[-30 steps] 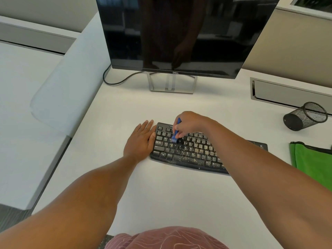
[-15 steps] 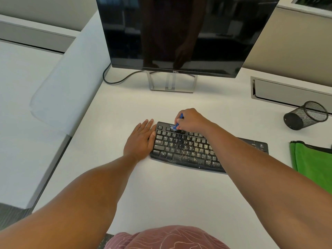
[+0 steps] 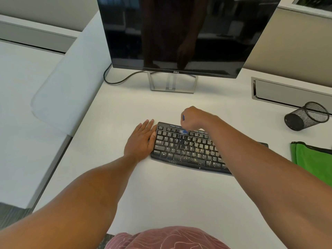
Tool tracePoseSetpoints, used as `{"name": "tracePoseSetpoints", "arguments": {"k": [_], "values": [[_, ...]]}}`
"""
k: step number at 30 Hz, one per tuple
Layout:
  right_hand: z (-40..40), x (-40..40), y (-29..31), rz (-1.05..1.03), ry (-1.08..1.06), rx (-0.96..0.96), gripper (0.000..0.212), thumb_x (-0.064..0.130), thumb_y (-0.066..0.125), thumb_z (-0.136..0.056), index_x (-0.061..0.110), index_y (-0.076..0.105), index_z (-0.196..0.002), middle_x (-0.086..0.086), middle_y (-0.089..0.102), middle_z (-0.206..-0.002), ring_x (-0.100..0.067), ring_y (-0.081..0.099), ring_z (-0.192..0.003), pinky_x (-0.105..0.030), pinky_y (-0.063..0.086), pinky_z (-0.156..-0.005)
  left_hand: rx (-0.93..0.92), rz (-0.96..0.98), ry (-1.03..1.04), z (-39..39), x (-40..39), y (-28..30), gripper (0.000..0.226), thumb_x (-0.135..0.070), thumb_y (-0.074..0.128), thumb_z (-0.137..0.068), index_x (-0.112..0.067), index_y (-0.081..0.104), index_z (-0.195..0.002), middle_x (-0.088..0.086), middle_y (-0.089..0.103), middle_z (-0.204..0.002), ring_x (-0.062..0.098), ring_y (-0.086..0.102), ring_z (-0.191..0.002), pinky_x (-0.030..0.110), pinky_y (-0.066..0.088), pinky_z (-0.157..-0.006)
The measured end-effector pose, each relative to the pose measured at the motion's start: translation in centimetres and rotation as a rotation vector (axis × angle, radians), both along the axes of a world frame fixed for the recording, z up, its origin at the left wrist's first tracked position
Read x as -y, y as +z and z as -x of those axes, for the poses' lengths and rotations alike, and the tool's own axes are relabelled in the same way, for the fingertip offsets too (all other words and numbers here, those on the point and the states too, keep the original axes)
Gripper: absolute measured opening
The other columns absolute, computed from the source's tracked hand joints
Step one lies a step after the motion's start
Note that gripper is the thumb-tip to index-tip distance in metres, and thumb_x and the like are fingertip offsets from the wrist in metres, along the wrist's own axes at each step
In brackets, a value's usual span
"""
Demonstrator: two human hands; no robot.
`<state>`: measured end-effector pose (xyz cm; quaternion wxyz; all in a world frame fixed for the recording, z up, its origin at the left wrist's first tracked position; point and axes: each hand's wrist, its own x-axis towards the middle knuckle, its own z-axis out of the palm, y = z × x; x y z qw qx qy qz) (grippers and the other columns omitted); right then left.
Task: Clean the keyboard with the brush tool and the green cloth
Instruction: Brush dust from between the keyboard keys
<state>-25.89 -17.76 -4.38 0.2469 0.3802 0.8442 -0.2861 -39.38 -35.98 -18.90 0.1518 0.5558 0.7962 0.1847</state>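
Note:
A black keyboard point(image 3: 186, 150) lies on the white desk, its middle and right keys speckled with pale crumbs. My right hand point(image 3: 193, 118) is closed around a small blue brush tool point(image 3: 184, 131), whose tip touches the top key rows near the left-centre. My right forearm covers the keyboard's right end. My left hand point(image 3: 142, 139) lies flat, fingers together, pressed against the keyboard's left edge. The green cloth point(image 3: 312, 159) lies folded at the right edge of the desk, away from both hands.
A dark Dell monitor point(image 3: 179, 33) on a metal stand point(image 3: 172, 83) stands behind the keyboard, with a black cable point(image 3: 115, 79) at its left. A black mesh pen cup point(image 3: 305, 116) lies tipped over at the right. A frosted divider point(image 3: 68, 83) borders the desk's left.
My right hand has carried the brush from the middle rows up to the keyboard's top rows. My left hand has stayed put at the left edge.

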Motion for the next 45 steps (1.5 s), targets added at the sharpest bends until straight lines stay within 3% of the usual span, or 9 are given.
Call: {"name": "tracePoseSetpoints", "arguments": {"k": [2,6,12,18,23,29,35,40,45], "values": [[0.1,-0.5,0.4,-0.026,0.014,0.044,0.018,0.004,0.051,-0.083,-0.001,0.067,-0.089,-0.012,0.064,-0.085,-0.021,0.055,-0.068,-0.025,0.039,-0.054,-0.003,-0.002,-0.003,0.0,0.0,0.0,0.057,-0.042,0.013,-0.106,-0.026,0.036,-0.156,-0.005,0.026,-0.165,0.010,0.013,-0.154,0.023,-0.001,-0.124],[0.4,-0.6,0.2,0.095,-0.102,-0.220,0.017,0.005,0.053,-0.088,0.010,0.070,-0.090,-0.002,0.071,-0.089,-0.015,0.067,-0.087,-0.033,0.052,-0.073,-0.002,0.000,-0.006,0.0,-0.1,0.1,0.061,-0.045,0.009,-0.105,-0.026,0.034,-0.156,-0.005,0.026,-0.165,0.011,0.013,-0.154,0.024,0.000,-0.124],[-0.2,-0.4,-0.1,-0.002,0.141,0.032,0.019,0.003,0.052,-0.084,0.003,0.067,-0.095,-0.009,0.067,-0.097,-0.025,0.065,-0.090,-0.027,0.041,-0.056,-0.004,0.003,0.000,0.0,-0.1,0.1,0.059,-0.043,0.011,-0.105,-0.026,0.035,-0.156,-0.005,0.026,-0.165,0.010,0.013,-0.154,0.023,-0.001,-0.123],[0.8,0.8,0.3,0.077,0.069,-0.133,0.017,0.007,0.055,-0.088,0.009,0.071,-0.094,0.003,0.065,-0.086,-0.012,0.057,-0.078,-0.025,0.043,-0.060,0.007,0.000,-0.008,-0.1,-0.1,0.3,0.062,-0.045,0.009,-0.104,-0.026,0.034,-0.157,-0.004,0.026,-0.165,0.012,0.014,-0.154,0.025,0.000,-0.124],[0.0,0.0,0.0,-0.022,0.198,0.153,0.012,0.005,0.053,-0.084,0.002,0.060,-0.075,-0.008,0.063,-0.076,-0.018,0.062,-0.067,-0.029,0.046,-0.057,0.010,-0.003,-0.004,0.0,0.0,0.2,0.059,-0.044,0.011,-0.105,-0.027,0.035,-0.156,-0.004,0.027,-0.165,0.012,0.015,-0.154,0.025,0.001,-0.124],[1.2,1.0,0.0,0.119,-0.008,-0.190,0.016,0.008,0.055,-0.089,0.012,0.070,-0.093,0.002,0.069,-0.088,-0.014,0.064,-0.083,-0.030,0.049,-0.065,0.009,0.001,-0.010,0.0,0.0,0.2,0.061,-0.045,0.010,-0.104,-0.026,0.035,-0.157,-0.003,0.027,-0.165,0.012,0.015,-0.154,0.027,0.003,-0.125],[0.2,0.2,0.3,-0.003,0.086,0.109,0.014,0.007,0.054,-0.086,0.003,0.060,-0.073,-0.009,0.063,-0.074,-0.019,0.058,-0.065,-0.025,0.044,-0.055,0.007,0.003,-0.008,0.0,0.0,0.1,0.059,-0.043,0.012,-0.105,-0.027,0.034,-0.157,-0.004,0.026,-0.165,0.012,0.014,-0.154,0.026,0.002,-0.125],[-0.7,-1.1,0.9,0.009,-0.038,-0.104,0.019,0.004,0.051,-0.087,0.005,0.069,-0.094,-0.007,0.070,-0.092,-0.018,0.062,-0.077,-0.027,0.045,-0.060,0.012,-0.006,-0.008,-0.1,0.0,0.2,0.059,-0.043,0.012,-0.105,-0.027,0.034,-0.156,-0.004,0.027,-0.164,0.012,0.015,-0.154,0.027,0.003,-0.125],[-2.0,-0.8,0.0,0.132,-0.029,0.006,0.009,0.005,0.064,-0.085,0.005,0.069,-0.092,-0.007,0.073,-0.089,-0.015,0.068,-0.073,-0.024,0.053,-0.061,0.009,-0.003,-0.008,-0.1,0.0,0.2,0.057,-0.042,0.013,-0.106,-0.027,0.034,-0.157,-0.004,0.027,-0.165,0.012,0.015,-0.154,0.029,0.005,-0.126]]}}
